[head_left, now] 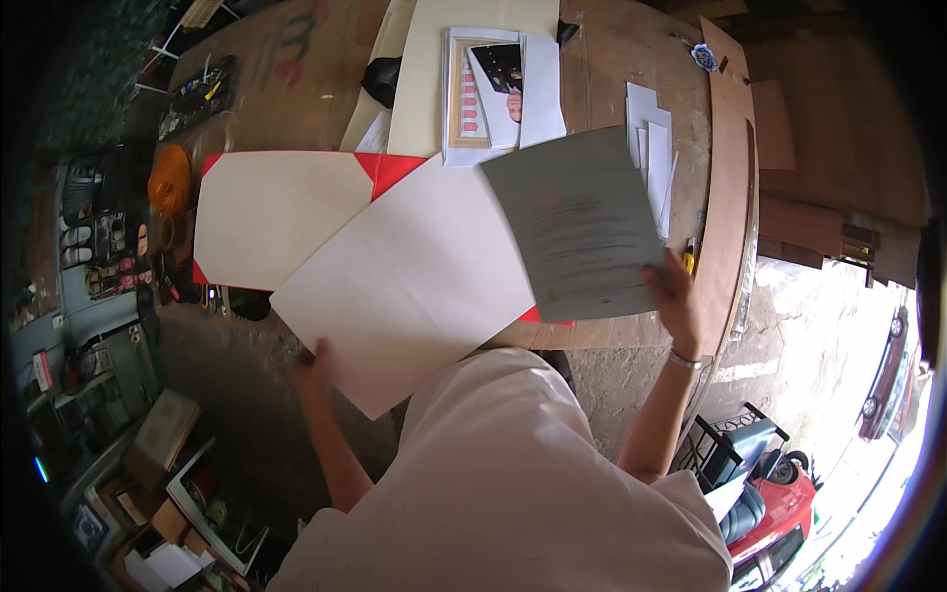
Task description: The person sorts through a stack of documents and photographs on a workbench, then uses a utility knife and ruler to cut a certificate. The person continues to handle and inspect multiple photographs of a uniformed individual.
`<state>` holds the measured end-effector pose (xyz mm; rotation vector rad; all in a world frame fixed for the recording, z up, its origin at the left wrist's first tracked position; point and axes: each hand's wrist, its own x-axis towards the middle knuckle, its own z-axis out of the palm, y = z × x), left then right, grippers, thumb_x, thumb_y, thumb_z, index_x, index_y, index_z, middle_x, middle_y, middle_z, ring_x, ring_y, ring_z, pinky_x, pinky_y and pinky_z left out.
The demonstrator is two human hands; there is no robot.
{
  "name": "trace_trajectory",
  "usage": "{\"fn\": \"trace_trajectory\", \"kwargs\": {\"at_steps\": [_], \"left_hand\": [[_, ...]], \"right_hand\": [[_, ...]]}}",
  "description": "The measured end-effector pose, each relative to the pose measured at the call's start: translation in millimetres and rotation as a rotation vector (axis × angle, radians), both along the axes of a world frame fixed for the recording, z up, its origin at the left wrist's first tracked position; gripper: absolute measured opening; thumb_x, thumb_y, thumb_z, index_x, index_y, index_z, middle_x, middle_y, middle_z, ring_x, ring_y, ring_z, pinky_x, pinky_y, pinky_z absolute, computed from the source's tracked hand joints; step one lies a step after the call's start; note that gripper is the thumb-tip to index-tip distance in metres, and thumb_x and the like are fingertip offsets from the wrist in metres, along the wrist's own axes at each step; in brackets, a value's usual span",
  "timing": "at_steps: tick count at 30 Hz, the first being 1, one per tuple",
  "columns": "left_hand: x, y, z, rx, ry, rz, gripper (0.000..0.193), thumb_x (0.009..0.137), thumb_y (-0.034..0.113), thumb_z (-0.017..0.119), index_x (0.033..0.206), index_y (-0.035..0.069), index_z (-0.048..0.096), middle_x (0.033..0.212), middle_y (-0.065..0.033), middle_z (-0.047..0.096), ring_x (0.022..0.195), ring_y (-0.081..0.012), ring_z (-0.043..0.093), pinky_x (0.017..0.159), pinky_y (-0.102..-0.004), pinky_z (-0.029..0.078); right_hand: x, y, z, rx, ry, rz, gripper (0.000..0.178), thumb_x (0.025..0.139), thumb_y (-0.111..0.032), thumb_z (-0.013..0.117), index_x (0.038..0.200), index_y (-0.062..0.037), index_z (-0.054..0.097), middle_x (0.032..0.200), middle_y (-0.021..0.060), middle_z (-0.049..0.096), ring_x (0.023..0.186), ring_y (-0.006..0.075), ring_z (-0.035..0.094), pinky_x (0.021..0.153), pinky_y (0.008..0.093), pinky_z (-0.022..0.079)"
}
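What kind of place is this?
Probably a little workshop, maybe for paper or bookbinding. You can see a big brown worktable, loose papers on it and a red-cornered cover partly hidden by a white sheet.

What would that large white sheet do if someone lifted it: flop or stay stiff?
The white sheet would probably stay fairly stiff: its corner juts past the table with little visible sag. It's likely light for its size, as the left hand grips only its edge. Its smooth-looking face might slide easily.
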<state>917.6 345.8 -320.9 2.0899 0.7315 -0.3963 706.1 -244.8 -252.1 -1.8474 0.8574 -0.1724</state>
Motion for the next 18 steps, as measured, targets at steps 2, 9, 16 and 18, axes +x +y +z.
{"fn": "trace_trajectory", "kwargs": {"at_steps": [2, 9, 16, 18], "left_hand": [[-12, 4, 16, -0.108, 0.168, -0.107, 0.073, 0.087, 0.045, 0.076, 0.137, -0.004, 0.053, 0.129, -0.0164, 0.061, 0.116, -0.0274, 0.058, 0.098, -0.0440, 0.048], [60, 5, 195, -0.079, -0.072, -0.308, 0.050, 0.094, 0.031, 0.069, 0.130, -0.002, 0.058, 0.118, -0.0094, 0.064, 0.107, -0.0182, 0.060, 0.095, -0.0325, 0.046], [62, -164, 168, -0.143, -0.217, -0.902, 0.031, 0.100, 0.023, 0.064, 0.124, 0.003, 0.060, 0.120, -0.0072, 0.067, 0.106, -0.0187, 0.067, 0.079, -0.0291, 0.054], [50, -211, 141, 0.145, -0.227, -1.083, 0.036, 0.098, 0.027, 0.067, 0.123, 0.002, 0.060, 0.121, -0.0125, 0.068, 0.117, -0.0280, 0.065, 0.088, -0.0358, 0.055]], "right_hand": [[-15, -19, -1, 0.025, -0.121, -0.149, 0.050, 0.097, -0.021, 0.070, 0.140, 0.0002, 0.055, 0.118, 0.0058, 0.067, 0.104, 0.0095, 0.058, 0.090, 0.0274, 0.048], [-19, -48, -5, 0.009, -0.380, -0.330, 0.055, 0.098, -0.023, 0.069, 0.144, -0.0032, 0.049, 0.134, 0.0087, 0.060, 0.120, 0.0167, 0.056, 0.101, 0.0315, 0.045], [-16, -42, 20, -0.091, -0.325, -0.146, 0.038, 0.101, -0.018, 0.063, 0.133, -0.0005, 0.056, 0.119, 0.0059, 0.067, 0.107, 0.0131, 0.059, 0.094, 0.0279, 0.046], [-22, -40, 50, -0.213, -0.149, -0.068, 0.032, 0.102, -0.018, 0.062, 0.128, 0.0000, 0.058, 0.111, 0.0059, 0.069, 0.099, 0.0122, 0.059, 0.088, 0.0276, 0.047]]}}
